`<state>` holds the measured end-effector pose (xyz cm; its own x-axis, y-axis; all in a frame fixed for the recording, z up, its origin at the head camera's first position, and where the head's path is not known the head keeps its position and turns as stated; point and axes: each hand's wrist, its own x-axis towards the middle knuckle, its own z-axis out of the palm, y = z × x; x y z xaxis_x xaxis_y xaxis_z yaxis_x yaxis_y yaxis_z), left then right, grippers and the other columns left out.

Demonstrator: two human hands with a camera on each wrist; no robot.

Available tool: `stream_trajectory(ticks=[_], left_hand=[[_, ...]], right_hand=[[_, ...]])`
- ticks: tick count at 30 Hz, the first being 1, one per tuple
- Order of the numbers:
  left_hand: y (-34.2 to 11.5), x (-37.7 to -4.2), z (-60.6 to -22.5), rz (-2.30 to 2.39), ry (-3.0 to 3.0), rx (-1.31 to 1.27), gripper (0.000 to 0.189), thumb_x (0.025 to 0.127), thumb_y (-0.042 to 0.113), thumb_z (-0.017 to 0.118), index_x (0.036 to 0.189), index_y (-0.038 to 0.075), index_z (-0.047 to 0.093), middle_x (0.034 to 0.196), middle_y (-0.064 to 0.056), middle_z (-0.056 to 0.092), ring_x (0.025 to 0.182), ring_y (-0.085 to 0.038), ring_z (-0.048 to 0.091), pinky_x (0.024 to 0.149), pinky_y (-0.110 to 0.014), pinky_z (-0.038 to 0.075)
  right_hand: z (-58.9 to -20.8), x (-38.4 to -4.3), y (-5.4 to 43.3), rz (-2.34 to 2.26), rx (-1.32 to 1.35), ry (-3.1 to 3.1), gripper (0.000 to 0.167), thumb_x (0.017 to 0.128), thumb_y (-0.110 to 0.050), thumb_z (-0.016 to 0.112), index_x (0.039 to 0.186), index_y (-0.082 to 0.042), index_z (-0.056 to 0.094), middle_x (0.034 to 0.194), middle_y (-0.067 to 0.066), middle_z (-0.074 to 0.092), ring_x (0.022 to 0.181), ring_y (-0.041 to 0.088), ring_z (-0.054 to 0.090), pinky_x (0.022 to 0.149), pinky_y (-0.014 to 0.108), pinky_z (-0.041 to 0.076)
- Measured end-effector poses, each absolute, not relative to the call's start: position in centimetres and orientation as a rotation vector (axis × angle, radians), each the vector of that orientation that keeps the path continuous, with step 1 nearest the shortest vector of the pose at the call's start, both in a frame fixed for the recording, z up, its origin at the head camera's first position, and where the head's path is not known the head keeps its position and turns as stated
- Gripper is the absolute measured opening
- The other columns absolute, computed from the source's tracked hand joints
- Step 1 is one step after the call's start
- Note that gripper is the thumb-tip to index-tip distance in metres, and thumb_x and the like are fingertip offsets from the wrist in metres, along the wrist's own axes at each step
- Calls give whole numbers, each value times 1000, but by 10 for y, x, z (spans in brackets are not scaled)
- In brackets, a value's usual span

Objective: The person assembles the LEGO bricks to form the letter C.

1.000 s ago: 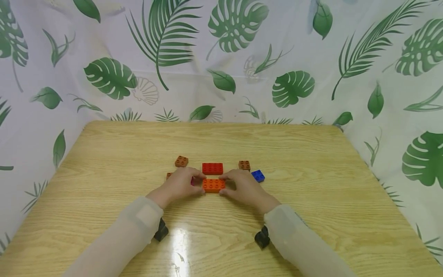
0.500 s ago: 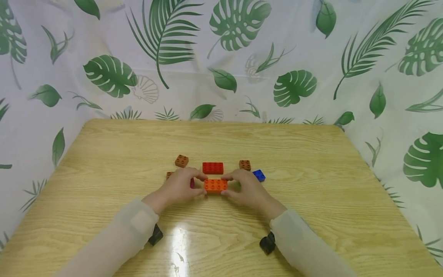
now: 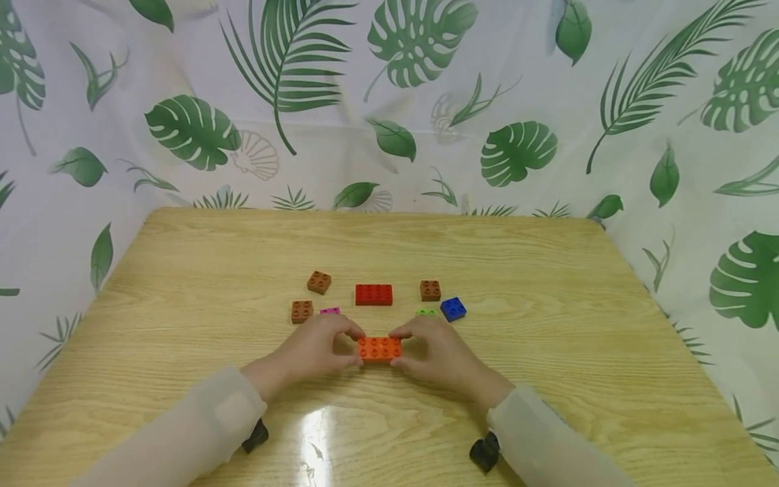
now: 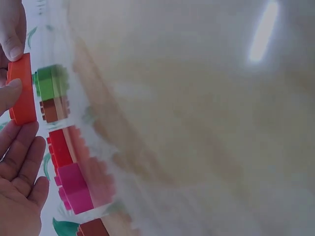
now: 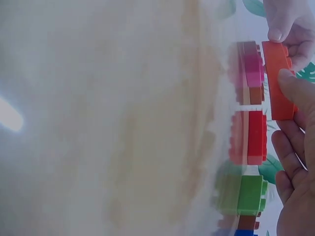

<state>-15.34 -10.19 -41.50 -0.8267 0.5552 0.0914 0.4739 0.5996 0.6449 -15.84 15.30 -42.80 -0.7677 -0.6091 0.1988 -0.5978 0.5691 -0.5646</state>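
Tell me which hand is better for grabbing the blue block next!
Probably the right hand: the blue block lies just beyond it, while the left hand is on the other side of the orange brick. Both hands hold that brick, so the right would need to let go first.

Even, bright light is filling the head view, where a white glare streak [image 3: 316, 439] is shining off the near part of the surface [image 3: 548, 352]. Both wrist views are looking dimmer and hazier; a bright glare patch [image 4: 264, 32] is showing in each, and the bricks [image 4: 75, 188] are throwing soft, smeared reflections [image 4: 101, 179].
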Motion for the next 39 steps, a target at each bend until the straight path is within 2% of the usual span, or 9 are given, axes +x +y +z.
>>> stream_trajectory(ticks=[2,13,22,33,39], left_hand=[[-101,-150,-416,1035,2693,866,30,79,20,78,106,9,69,105,0,67,102,-18,60,91,-38,46],[-99,-136,-424,1034,2644,830,34,76,22,80,104,9,68,103,1,67,99,-19,60,91,-40,45],[-98,-132,-427,1026,2633,846,35,75,24,81,104,9,68,104,0,66,102,-20,59,93,-40,44],[-97,-129,-428,1009,2637,877,34,75,25,81,104,10,68,102,1,66,100,-18,58,92,-38,45],[-97,-128,-429,985,2651,894,34,75,25,81,103,10,69,100,2,65,98,-17,58,91,-37,46]], right_hand=[[-428,-154,154,-994,-1027,2748,40,81,-37,76,114,-17,67,108,-9,64,102,11,56,91,37,45],[-429,-138,156,-994,-880,2668,38,79,-40,76,113,-24,67,108,-17,61,106,7,53,97,37,40],[-435,-135,157,-987,-988,2670,39,79,-40,76,111,-19,67,106,-11,63,103,9,55,94,37,43],[-438,-134,158,-964,-1031,2664,37,79,-35,78,110,-19,67,105,-12,64,101,7,56,92,35,45],[-439,-134,158,-944,-1048,2673,38,80,-38,76,111,-19,67,105,-11,64,101,9,57,92,36,45]])
